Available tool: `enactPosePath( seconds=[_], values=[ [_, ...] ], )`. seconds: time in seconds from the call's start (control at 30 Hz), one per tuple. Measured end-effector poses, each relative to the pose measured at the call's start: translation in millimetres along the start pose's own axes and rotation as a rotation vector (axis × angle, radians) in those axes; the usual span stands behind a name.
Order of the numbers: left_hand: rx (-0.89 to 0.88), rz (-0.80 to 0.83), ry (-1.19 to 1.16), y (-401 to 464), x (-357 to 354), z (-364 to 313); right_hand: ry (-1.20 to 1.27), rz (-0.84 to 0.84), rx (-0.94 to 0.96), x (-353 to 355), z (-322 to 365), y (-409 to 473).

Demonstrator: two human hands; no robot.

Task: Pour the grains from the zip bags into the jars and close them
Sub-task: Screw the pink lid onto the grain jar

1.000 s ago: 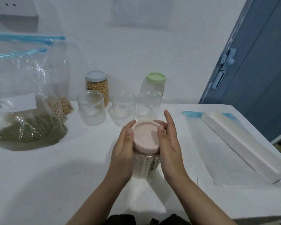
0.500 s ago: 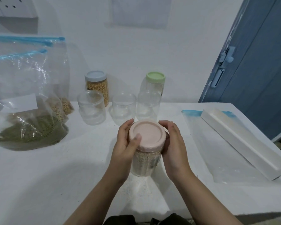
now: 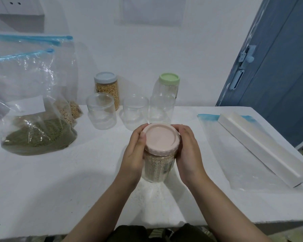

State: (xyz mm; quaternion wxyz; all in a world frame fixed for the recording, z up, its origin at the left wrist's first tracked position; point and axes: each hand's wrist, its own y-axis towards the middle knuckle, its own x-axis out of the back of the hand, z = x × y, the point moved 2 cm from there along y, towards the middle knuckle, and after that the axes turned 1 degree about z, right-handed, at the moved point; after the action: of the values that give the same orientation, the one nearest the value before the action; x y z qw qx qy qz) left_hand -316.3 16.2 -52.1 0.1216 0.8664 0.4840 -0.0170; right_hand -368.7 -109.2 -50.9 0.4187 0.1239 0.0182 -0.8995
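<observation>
With my left hand and right hand wrapped around the grain jar, its pink lid, possibly cross-threaded, could leak.

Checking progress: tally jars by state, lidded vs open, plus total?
Lidded jars: 3 (pink-lidded jar, blue-lidded jar, green-lidded jar)
Open empty jars: 3 (left, middle, right)
Total: 6
</observation>
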Motion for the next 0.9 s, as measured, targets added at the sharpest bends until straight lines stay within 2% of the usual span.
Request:
enactPosePath(
  seconds=[0.1, 0.63, 0.77, 0.9],
  values=[
    [0.031, 0.051, -0.023, -2.4, -1.4, 0.6, -0.007, 0.006, -0.007, -0.2, -0.4, -0.6],
    [0.103, -0.011, 0.044, -0.9, -3.4, -0.1, -0.124, 0.021, 0.018, -4.5, 0.7, -3.4],
    [0.136, 0.029, 0.018, -0.7, -4.1, -2.6, -0.114, 0.003, 0.01, -4.5, 1.1, -2.1],
    [0.155, 0.015, 0.016, -1.7, -7.5, -5.7, -0.13, 0.101, -0.027, -3.8, -0.4, -2.1]
  ],
)
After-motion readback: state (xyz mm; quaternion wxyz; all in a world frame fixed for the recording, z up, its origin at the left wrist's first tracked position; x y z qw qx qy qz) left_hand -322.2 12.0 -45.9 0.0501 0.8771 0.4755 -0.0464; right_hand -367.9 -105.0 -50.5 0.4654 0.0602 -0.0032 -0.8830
